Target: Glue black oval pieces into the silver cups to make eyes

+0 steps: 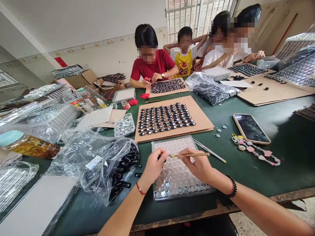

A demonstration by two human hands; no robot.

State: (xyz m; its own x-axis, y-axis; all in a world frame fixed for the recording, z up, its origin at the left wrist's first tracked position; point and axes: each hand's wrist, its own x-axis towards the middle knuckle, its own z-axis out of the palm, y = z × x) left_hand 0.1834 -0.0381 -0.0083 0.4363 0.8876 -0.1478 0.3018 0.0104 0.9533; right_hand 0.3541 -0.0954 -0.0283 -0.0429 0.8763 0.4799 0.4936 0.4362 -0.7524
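My left hand (154, 163) is closed, pinching a small dark piece over the clear blister tray (157, 193). My right hand (195, 163) grips a thin wooden stick (190, 154) whose metal tip touches the piece held by the left fingers. Both hands hover above the tray, which holds round silver pieces in its near rows. Just beyond it lies a brown cardboard sheet (201, 114) covered with rows of small dark oval pieces. A clear plastic bag (95, 160) of dark pieces lies left of my left hand.
A phone (251, 127) and a bead charm strap (256, 151) lie right on the green table (283, 170). A small box of silver pieces (124, 125) sits left of the cardboard. Tweezers (209, 151) rest beside the tray. Several other people work across the table.
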